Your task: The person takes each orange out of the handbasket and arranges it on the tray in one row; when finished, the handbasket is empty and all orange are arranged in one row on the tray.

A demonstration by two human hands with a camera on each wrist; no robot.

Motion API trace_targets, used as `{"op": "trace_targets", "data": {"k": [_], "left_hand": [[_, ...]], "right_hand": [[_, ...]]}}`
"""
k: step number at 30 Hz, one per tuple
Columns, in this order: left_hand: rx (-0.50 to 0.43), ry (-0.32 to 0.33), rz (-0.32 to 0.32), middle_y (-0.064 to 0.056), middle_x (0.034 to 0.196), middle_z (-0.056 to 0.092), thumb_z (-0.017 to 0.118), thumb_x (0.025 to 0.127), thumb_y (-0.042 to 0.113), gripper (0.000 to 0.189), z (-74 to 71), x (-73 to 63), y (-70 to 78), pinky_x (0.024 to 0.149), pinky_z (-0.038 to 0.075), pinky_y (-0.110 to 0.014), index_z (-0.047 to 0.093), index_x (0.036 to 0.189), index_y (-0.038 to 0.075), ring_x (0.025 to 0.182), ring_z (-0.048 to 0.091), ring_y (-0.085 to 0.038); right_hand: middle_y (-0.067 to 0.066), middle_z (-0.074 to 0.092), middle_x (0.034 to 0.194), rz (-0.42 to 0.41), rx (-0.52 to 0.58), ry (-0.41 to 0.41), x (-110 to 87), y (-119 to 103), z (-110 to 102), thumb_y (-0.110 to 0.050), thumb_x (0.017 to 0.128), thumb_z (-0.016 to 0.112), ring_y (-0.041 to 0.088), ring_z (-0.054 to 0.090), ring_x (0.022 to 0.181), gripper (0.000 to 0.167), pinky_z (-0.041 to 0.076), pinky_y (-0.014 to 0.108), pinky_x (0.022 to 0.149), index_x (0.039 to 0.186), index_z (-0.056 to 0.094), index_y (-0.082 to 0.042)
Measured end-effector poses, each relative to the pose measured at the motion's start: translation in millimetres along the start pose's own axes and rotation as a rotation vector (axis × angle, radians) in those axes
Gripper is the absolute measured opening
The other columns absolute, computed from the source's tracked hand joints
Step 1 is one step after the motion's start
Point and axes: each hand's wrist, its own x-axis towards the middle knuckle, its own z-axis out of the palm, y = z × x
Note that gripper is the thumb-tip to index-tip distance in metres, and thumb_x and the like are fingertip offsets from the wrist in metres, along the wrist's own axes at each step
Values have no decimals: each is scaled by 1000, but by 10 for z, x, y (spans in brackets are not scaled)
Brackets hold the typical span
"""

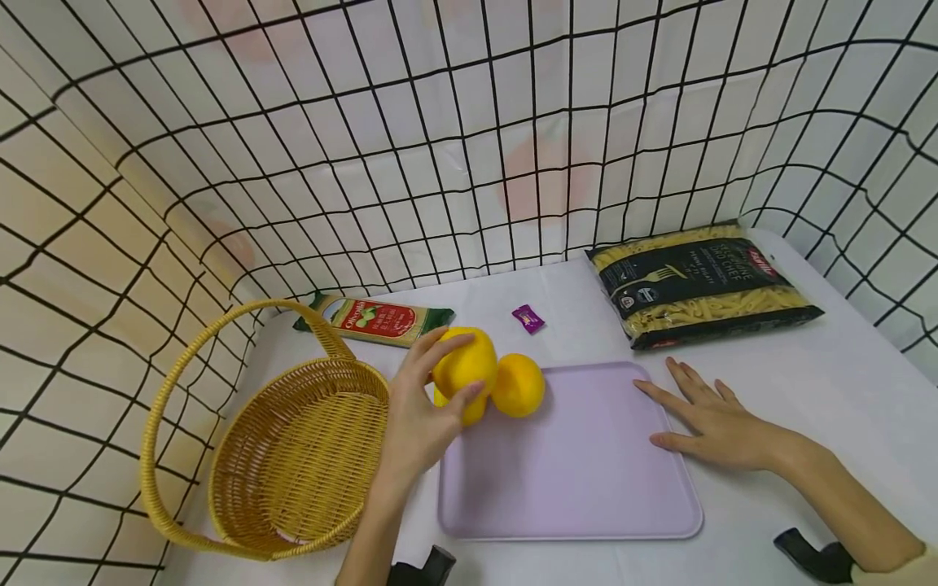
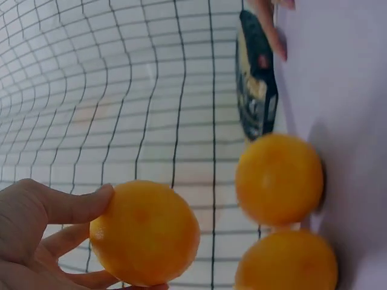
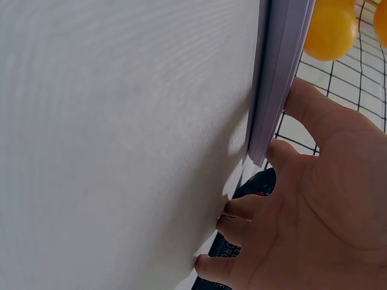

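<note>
My left hand (image 1: 421, 407) pinches a round yellow-orange fruit, an orange (image 1: 469, 356), between thumb and fingers. In the left wrist view this orange (image 2: 145, 232) is held apart from two others. Those two lie side by side at the far left of the lilac tray (image 1: 579, 472): one orange (image 1: 519, 386) shows fully, the other orange (image 1: 472, 413) is partly hidden below the held one. Fingers spread, my right hand (image 1: 718, 427) rests at the tray's right edge. In the right wrist view its thumb and forefinger are right at the tray's rim (image 3: 281, 78).
A wicker basket (image 1: 315, 464) with a tall handle stands left of the tray. Behind lie a red-labelled green-ended packet (image 1: 377, 320), a small purple wrapped sweet (image 1: 528, 318) and a large pasta bag (image 1: 703, 285). Black wire mesh (image 1: 476, 146) encloses the back and sides.
</note>
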Motion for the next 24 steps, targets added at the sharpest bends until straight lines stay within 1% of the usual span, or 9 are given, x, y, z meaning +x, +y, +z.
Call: {"op": "trace_targets", "data": {"k": [2, 4, 5, 8, 10, 12, 17, 21, 24], "left_hand": [[-27, -30, 23, -13, 150, 56, 83, 83, 2, 48, 133, 33, 27, 98, 53, -50, 73, 128, 16, 137, 54, -36], [-53, -58, 35, -14, 149, 56, 82, 84, 2, 48, 267, 67, 49, 100, 54, -52, 73, 128, 15, 137, 55, -36], [-58, -71, 42, -15, 148, 57, 82, 84, 2, 48, 335, 85, 59, 102, 53, -54, 72, 129, 15, 136, 55, -37], [-62, -128, 33, -14, 148, 56, 82, 85, 4, 51, 538, 107, 110, 110, 48, -57, 70, 134, 15, 136, 54, -37], [-44, -177, 20, -12, 150, 55, 81, 86, 6, 56, 675, 101, 150, 114, 43, -58, 67, 139, 17, 137, 52, -36], [-30, -225, 2, -11, 152, 53, 81, 87, 8, 59, 813, 78, 181, 115, 41, -57, 64, 143, 18, 139, 50, -35], [1, -317, -11, -11, 155, 48, 80, 89, 9, 61, 1142, 20, 198, 118, 42, -52, 60, 146, 17, 142, 47, -31], [60, -348, 9, -12, 156, 47, 79, 90, 10, 61, 1334, -22, 142, 121, 40, -50, 59, 147, 16, 141, 49, -30], [84, -353, 7, -13, 156, 47, 79, 90, 11, 61, 1414, -39, 97, 122, 39, -52, 59, 148, 17, 140, 49, -30]], "right_hand": [[38, 6, 167, 1, -2, 0, 1, -2, 0, -48, 97, 67, 61, 6, 153, 79, 3, 85, 112, 164, 29, -28], [38, 6, 167, 3, -3, 0, 3, -5, -2, -48, 97, 67, 61, 6, 153, 79, 3, 85, 112, 163, 30, -28], [38, 6, 167, 4, -4, 0, 4, -6, -3, -48, 97, 67, 61, 6, 153, 79, 3, 85, 112, 163, 30, -28], [38, 6, 167, 13, -5, -4, 4, -12, -7, -49, 96, 67, 62, 6, 152, 79, 3, 85, 112, 163, 30, -28], [38, 6, 167, 18, -4, -6, 1, -13, -7, -49, 96, 67, 62, 6, 152, 79, 2, 85, 112, 163, 30, -28], [38, 6, 167, 21, -2, -5, 0, -14, -3, -50, 96, 67, 62, 7, 152, 79, 2, 85, 112, 163, 31, -29], [38, 5, 167, 19, 0, -4, 2, -8, -3, -50, 96, 67, 62, 7, 152, 79, 3, 85, 112, 163, 31, -30], [38, 5, 167, 22, 6, -4, 1, -1, 1, -50, 96, 68, 62, 7, 152, 79, 2, 85, 112, 163, 31, -29], [38, 6, 167, 20, 3, 0, -3, 3, 3, -50, 96, 68, 62, 7, 152, 79, 2, 85, 112, 163, 31, -29]]}}
